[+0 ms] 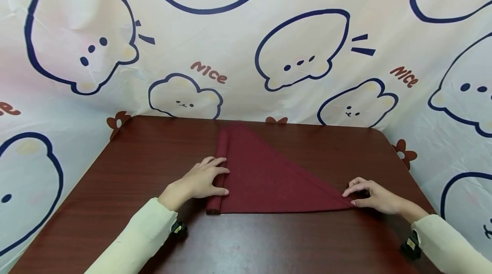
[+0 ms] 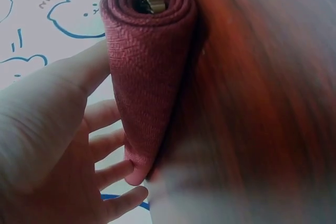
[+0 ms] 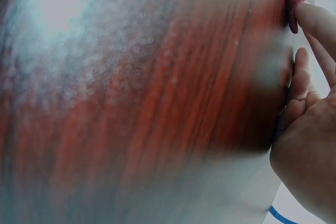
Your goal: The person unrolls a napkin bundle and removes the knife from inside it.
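A dark red cloth napkin point(image 1: 269, 180) lies folded into a triangle on the table, its left side wound into a tight roll point(image 1: 218, 188). In the left wrist view the roll's near end shows spiral layers around a small pale-gold piece point(image 2: 154, 2); the rest of that piece is hidden inside. My left hand point(image 1: 200, 179) rests on the roll from the left, fingers spread and fairly straight across it, thumb near its front end. At the far right corner of the cloth, my right hand point(image 1: 378, 197) touches the tip with thumb and fingers, the fingertips a little apart.
The brown wood-grain table point(image 1: 288, 240) has rounded back corners. A white sheet point(image 1: 238, 43) printed with blue cartoon outlines hangs behind it and along both sides. Each wrist bears a small dark camera below its pale sleeve point(image 1: 132, 240).
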Demonstrator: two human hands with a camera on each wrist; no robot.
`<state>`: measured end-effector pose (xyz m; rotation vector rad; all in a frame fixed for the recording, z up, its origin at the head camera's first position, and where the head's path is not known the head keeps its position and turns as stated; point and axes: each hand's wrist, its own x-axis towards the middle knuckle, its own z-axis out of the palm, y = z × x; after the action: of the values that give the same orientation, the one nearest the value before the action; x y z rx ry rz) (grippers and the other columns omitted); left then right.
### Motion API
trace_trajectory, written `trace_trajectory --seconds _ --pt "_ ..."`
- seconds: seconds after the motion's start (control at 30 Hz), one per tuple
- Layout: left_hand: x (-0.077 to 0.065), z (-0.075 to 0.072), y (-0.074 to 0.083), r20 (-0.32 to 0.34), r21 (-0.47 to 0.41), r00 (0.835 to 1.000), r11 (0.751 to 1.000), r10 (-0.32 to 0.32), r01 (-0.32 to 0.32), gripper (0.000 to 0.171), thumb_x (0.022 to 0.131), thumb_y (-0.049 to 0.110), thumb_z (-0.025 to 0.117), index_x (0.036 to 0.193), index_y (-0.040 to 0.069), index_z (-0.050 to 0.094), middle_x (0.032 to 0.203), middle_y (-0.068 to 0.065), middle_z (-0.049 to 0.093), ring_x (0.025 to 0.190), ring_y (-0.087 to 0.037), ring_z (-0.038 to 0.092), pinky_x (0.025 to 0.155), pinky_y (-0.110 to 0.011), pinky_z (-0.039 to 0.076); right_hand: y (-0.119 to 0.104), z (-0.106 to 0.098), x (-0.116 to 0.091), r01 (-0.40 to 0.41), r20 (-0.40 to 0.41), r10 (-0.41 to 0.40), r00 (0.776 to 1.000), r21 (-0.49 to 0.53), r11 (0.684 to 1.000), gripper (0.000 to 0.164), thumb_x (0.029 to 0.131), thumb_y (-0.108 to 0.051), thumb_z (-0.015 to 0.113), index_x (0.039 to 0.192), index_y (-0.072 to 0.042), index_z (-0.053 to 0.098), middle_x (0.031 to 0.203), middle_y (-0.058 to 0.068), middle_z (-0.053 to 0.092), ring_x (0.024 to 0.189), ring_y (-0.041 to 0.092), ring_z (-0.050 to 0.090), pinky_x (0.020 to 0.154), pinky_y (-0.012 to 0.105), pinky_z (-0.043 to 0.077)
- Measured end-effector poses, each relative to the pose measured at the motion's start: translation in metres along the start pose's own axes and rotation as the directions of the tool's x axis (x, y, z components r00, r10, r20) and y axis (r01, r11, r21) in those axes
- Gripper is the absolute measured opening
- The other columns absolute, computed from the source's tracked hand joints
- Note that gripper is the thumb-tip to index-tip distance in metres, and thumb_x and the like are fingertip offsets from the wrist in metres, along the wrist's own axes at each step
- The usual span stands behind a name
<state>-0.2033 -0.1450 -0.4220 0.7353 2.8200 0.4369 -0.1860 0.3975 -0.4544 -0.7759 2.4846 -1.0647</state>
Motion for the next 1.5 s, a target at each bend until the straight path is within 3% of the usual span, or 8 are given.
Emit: trace_trajectory --seconds 0.3,1.0,1.5 --pt "-0.005 -0.002 -0.009 -0.020 -0.034 1.000 0.999 0.004 -0.004 0.057 0.084 0.045 0.080 0.131 0.016 0.066 0.159 -0.011 0.042 0.143 -0.040 0.039 0.110 -0.064 0.038 -0.003 -0.001 0.000 0.005 0.006 -0.005 1.000 0.011 1.000 0.020 0.094 -0.014 0.070 0.114 -0.012 0.074 0.113 0.001 0.054 0.103 -0.001 0.047 0.082 0.018 0.042" --pt "-0.017 -0.010 -0.024 -0.035 -0.120 0.999 0.992 -0.037 0.032 0.058 0.083 0.039 0.082 0.133 0.016 0.064 0.161 -0.013 0.039 0.146 -0.042 0.035 0.110 -0.072 0.032 -0.001 -0.001 0.000 -0.041 0.002 0.041 0.999 -0.002 0.999 0.021 0.095 -0.019 0.071 0.114 -0.016 0.075 0.114 -0.003 0.053 0.103 -0.003 0.046 0.084 0.018 0.041" --pt "-0.027 -0.013 -0.036 -0.039 -0.173 0.998 0.984 -0.056 0.048 0.060 0.083 0.035 0.082 0.136 0.013 0.062 0.159 -0.018 0.041 0.145 -0.045 0.035 0.111 -0.066 0.036 0.000 0.001 0.000 0.001 -0.013 -0.001 1.000 0.007 1.000 0.020 0.094 -0.014 0.071 0.114 -0.013 0.075 0.113 -0.002 0.054 0.104 -0.003 0.048 0.084 0.017 0.041"
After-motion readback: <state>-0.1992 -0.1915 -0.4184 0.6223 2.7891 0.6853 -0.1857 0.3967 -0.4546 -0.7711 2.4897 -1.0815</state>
